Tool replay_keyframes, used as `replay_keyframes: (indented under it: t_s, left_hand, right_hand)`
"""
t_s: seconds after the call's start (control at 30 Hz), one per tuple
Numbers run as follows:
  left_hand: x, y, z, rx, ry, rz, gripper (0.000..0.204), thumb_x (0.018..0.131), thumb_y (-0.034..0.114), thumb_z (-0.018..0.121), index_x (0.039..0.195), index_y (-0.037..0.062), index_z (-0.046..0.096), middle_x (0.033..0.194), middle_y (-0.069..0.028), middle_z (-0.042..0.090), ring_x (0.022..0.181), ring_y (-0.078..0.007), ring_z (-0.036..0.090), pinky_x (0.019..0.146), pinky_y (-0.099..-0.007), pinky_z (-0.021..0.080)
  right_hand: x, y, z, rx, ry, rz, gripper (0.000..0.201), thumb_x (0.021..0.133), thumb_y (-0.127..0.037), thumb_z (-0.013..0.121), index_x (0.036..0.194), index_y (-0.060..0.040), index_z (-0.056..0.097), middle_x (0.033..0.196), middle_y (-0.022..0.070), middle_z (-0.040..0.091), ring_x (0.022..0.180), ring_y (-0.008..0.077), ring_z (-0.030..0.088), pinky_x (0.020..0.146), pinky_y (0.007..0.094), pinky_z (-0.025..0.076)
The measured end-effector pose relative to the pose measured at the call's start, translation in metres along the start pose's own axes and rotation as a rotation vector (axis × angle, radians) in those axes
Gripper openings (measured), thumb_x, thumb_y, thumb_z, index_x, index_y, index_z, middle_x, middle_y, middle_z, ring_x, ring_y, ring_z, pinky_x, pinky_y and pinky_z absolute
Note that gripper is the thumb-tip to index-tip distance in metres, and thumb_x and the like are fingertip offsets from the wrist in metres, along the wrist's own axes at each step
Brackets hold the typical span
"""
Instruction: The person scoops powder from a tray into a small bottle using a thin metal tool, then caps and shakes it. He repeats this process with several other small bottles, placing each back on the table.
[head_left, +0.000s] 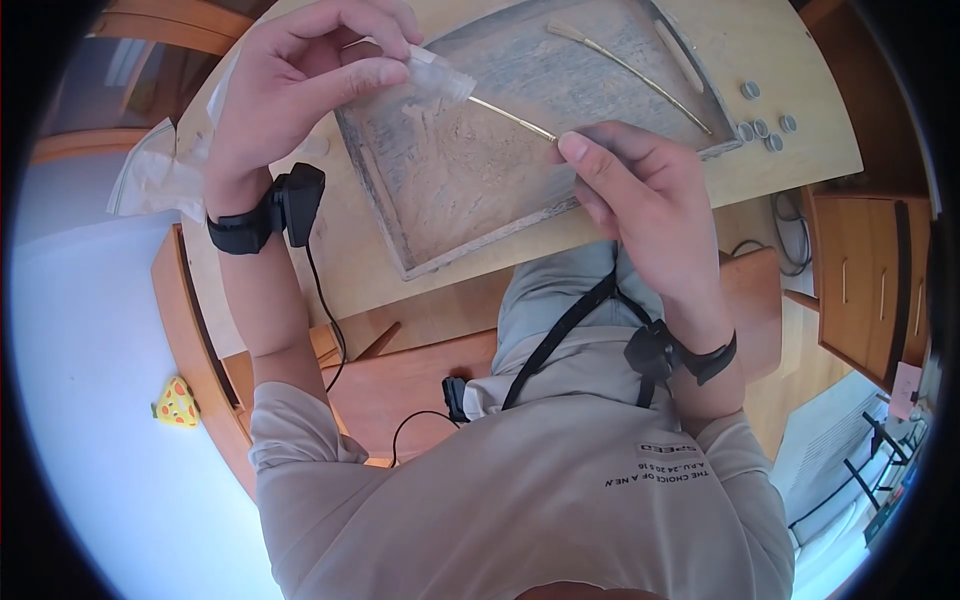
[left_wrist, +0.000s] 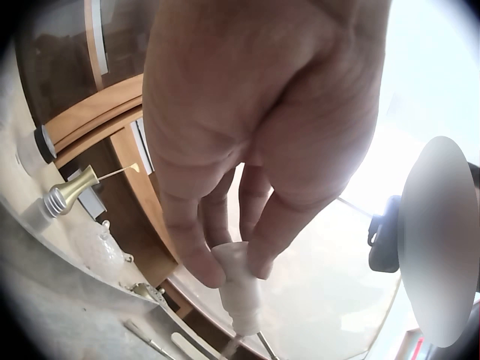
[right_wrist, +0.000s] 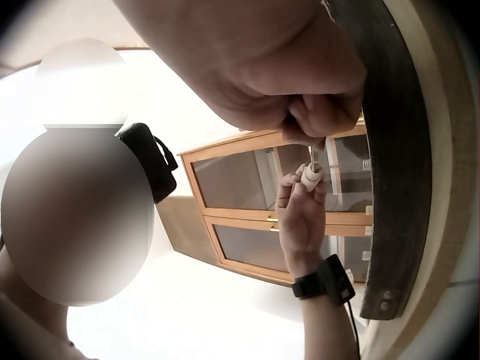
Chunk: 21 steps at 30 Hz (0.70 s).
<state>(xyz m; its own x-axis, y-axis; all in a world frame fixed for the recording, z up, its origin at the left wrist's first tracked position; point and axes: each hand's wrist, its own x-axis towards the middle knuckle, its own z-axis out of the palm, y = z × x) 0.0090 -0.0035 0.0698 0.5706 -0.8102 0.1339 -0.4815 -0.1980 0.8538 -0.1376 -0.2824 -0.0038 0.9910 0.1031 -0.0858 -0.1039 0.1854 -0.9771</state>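
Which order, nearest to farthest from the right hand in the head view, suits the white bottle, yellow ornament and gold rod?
1. Gold rod: pinched by the right hand.
2. White bottle: left of it, in the left hand.
3. Yellow ornament: far left.

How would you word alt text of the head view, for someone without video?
The left hand holds a tilted translucent bottle; the right hand pinches a thin gold rod reaching the bottle's mouth, above a shallow tray on a wooden table. A gold-handled brush lies in the tray.
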Motion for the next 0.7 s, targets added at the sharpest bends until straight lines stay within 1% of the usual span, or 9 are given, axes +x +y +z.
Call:
replay_keyframes:
  t_s: [0.13, 0.2, 0.3, 0.33, 0.4, 0.5, 0.53, 0.63, 0.7]
  left_hand:
    - [0.003, 0.004, 0.011, -0.053, 0.080, 0.022, 0.030, 0.087, -0.010, 0.066, 0.117, -0.0033, 0.064, 0.121, -0.0126, 0.059, 0.108, -0.0193, 0.058, 0.094, -0.0340, 0.049]
    - [0.002, 0.005, 0.009, -0.057, 0.064, 0.018, 0.031, 0.087, -0.010, 0.066, 0.117, -0.0041, 0.065, 0.121, -0.0129, 0.059, 0.110, -0.0198, 0.058, 0.095, -0.0345, 0.049]
    - [0.002, 0.005, 0.003, -0.037, -0.001, 0.015, 0.030, 0.087, -0.011, 0.065, 0.116, -0.0052, 0.066, 0.124, -0.0143, 0.059, 0.112, -0.0204, 0.058, 0.097, -0.0354, 0.049]
    - [0.002, 0.005, 0.001, -0.026, -0.030, 0.015, 0.029, 0.087, -0.011, 0.065, 0.116, -0.0055, 0.067, 0.125, -0.0149, 0.060, 0.113, -0.0207, 0.059, 0.098, -0.0357, 0.050]
    - [0.003, 0.011, 0.008, -0.004, 0.022, -0.007, 0.027, 0.088, -0.010, 0.065, 0.115, -0.0063, 0.068, 0.124, -0.0154, 0.062, 0.111, -0.0197, 0.060, 0.097, -0.0339, 0.051]
    - [0.002, 0.012, 0.011, 0.071, 0.079, -0.073, 0.027, 0.089, -0.008, 0.067, 0.116, -0.0059, 0.068, 0.121, -0.0145, 0.066, 0.106, -0.0172, 0.063, 0.094, -0.0308, 0.052]
    - [0.001, 0.012, 0.011, 0.102, 0.094, -0.100, 0.027, 0.090, -0.007, 0.067, 0.116, -0.0054, 0.068, 0.120, -0.0140, 0.068, 0.105, -0.0162, 0.064, 0.093, -0.0297, 0.053]
    - [-0.001, 0.011, 0.011, 0.178, 0.091, -0.246, 0.027, 0.090, -0.004, 0.068, 0.117, -0.0020, 0.069, 0.115, -0.0097, 0.070, 0.101, -0.0135, 0.065, 0.090, -0.0276, 0.054]
    - [0.001, 0.016, 0.015, 0.160, 0.043, -0.274, 0.028, 0.090, -0.004, 0.068, 0.118, 0.0000, 0.070, 0.117, -0.0092, 0.070, 0.101, -0.0133, 0.065, 0.089, -0.0273, 0.054]
  right_hand:
    - [-0.001, -0.003, -0.005, 0.269, -0.108, 0.173, 0.023, 0.101, -0.016, 0.059, 0.106, 0.0039, 0.071, 0.065, -0.0034, 0.050, 0.053, 0.0029, 0.038, 0.047, 0.0215, 0.028]
    - [-0.003, 0.000, -0.008, 0.398, -0.149, 0.225, 0.024, 0.102, -0.015, 0.057, 0.109, 0.0039, 0.070, 0.066, -0.0026, 0.050, 0.053, 0.0025, 0.036, 0.046, 0.0211, 0.028]
    - [-0.007, 0.003, -0.011, 0.393, -0.148, 0.235, 0.024, 0.102, -0.013, 0.055, 0.112, 0.0043, 0.068, 0.067, -0.0022, 0.050, 0.052, 0.0023, 0.035, 0.046, 0.0214, 0.027]
    - [-0.009, 0.002, -0.011, 0.357, -0.133, 0.230, 0.024, 0.102, -0.013, 0.055, 0.111, 0.0043, 0.068, 0.067, -0.0025, 0.049, 0.053, 0.0024, 0.035, 0.046, 0.0214, 0.027]
    - [-0.012, 0.001, -0.013, 0.286, -0.104, 0.219, 0.023, 0.102, -0.012, 0.055, 0.110, 0.0044, 0.068, 0.066, -0.0032, 0.049, 0.053, 0.0025, 0.036, 0.046, 0.0213, 0.027]
    - [-0.018, 0.004, -0.020, 0.188, -0.103, 0.143, 0.020, 0.101, -0.011, 0.056, 0.107, 0.0046, 0.067, 0.066, -0.0034, 0.050, 0.054, 0.0030, 0.039, 0.047, 0.0216, 0.029]
    - [-0.021, 0.005, -0.021, 0.129, -0.066, 0.119, 0.019, 0.101, -0.010, 0.056, 0.106, 0.0047, 0.066, 0.066, -0.0033, 0.051, 0.055, 0.0033, 0.041, 0.048, 0.0218, 0.030]
    - [-0.027, 0.007, -0.021, -0.036, 0.027, 0.061, 0.016, 0.101, -0.010, 0.058, 0.104, 0.0049, 0.064, 0.067, -0.0027, 0.053, 0.057, 0.0040, 0.045, 0.050, 0.0225, 0.034]
    - [-0.030, 0.007, -0.021, -0.128, 0.069, 0.042, 0.016, 0.100, -0.010, 0.059, 0.103, 0.0048, 0.064, 0.067, -0.0022, 0.054, 0.058, 0.0045, 0.048, 0.051, 0.0231, 0.036]
